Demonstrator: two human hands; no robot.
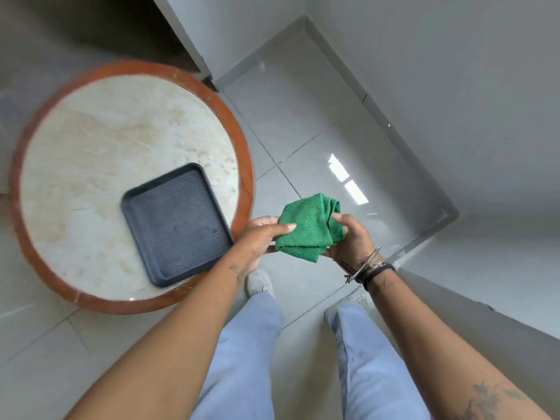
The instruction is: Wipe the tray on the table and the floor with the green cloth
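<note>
Floor (318, 122): grey tiles. Round table (91, 165) at left carries the dark tray (177, 225) near its right edge. Green cloth (306, 227), folded, is held above the floor right of the tray; left hand (260, 241) and right hand (353, 241) both pinch it, thumbs on top.

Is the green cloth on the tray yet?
No: the green cloth is held folded between the left hand and right hand above the floor, off to the side of the tray.
</note>
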